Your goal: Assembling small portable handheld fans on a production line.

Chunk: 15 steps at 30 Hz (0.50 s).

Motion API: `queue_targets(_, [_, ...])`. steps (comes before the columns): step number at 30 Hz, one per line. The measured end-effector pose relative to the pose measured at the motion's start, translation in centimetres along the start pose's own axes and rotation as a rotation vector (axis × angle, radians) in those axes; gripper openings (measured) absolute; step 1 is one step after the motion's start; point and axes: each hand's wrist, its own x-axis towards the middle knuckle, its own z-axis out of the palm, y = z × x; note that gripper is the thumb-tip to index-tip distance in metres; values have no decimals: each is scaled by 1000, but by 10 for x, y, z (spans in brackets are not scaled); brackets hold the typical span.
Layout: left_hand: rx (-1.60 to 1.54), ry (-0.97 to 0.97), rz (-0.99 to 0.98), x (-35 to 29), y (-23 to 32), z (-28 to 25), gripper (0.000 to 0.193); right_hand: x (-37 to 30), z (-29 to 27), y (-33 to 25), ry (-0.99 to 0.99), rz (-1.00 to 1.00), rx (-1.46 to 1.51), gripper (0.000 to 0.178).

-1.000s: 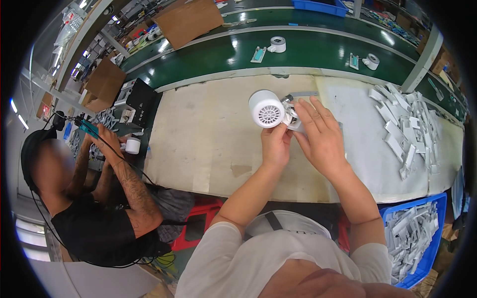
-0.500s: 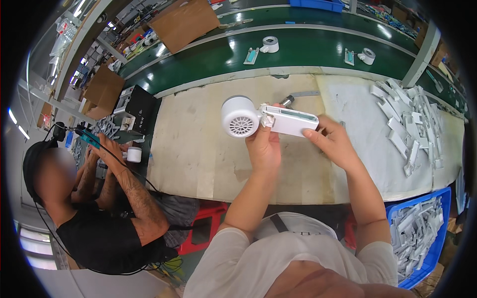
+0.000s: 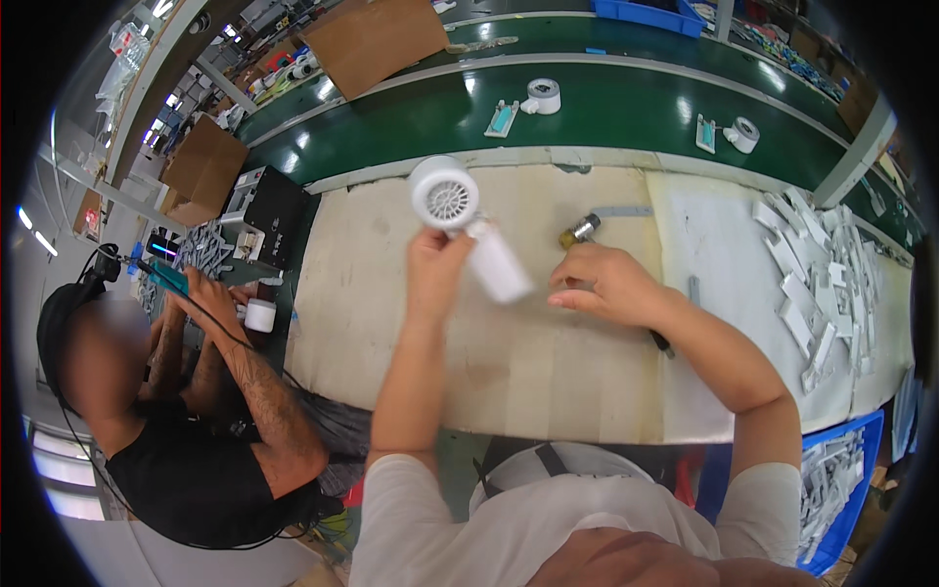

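a white plastic fan with a round grilled head and flat handle [image 3: 450, 199] is grasped near its neck by the left hand [image 3: 437, 258], above the beige-covered counter [image 3: 357, 303]. the right hand [image 3: 608, 282] is held loosely curled near a cylindrical silver-and-brass metal piece [image 3: 581, 230]; whether anything is pinched there cannot be told.

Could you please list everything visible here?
Fan unit: one, white, left hand
Second fan unit: one, white, left
Cylinder: one, grey-yellow, beyond right hand
Strips: two, grey, right of cylinder
Loose parts: many, white, worktable's right
Worktable: one, cream, centre
Conveyor: one, green, behind worktable
Opened units: two, white and teal, on conveyor
Cardboard boxes: several, brown, upper left
Case: one, black, left
Bin: one, blue, lower right
Tray: one, blue, top
Co-worker: one, black shirt, left
Tool: one, teal, co-worker's hand
Left hand: one, bare, holding fan unit
Right hand: one, bare, over worktable
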Motion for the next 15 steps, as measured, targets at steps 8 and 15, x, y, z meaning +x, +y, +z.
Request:
queue_targets(8, [1536,548,-334,37,-20,-138,36,125,-35,151,263,133,-506,49])
queue_targets(15, [1808,608,315,41,-21,-127,53,227,-30,201,60,434,-486,68])
